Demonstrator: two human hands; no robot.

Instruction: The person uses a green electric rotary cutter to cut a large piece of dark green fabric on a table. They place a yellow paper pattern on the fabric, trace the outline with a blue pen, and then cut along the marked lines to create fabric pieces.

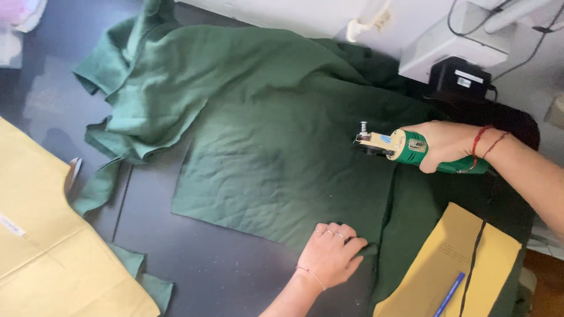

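You gripped the green handheld electric fabric cutter (pixel 411 149) in your closed right hand (pixel 449 145) over the wrinkled dark green cloth (pixel 276 141) spread across the black desk (pixel 194 264), while your left hand (pixel 332 253) pressed its near cut edge flat, fingers curled.

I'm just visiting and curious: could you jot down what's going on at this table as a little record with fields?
Surface: dark table
Main material: green fabric, spread flat with a cut running toward the near edge
Left hand: pressing flat on the fabric's near edge
Right hand: gripping a green handheld electric cutter, its head resting on the fabric
Nearby, right: yellow paper pattern with a blue pen on it
Nearby, left: large yellow paper sheet
Background: black power box with cables
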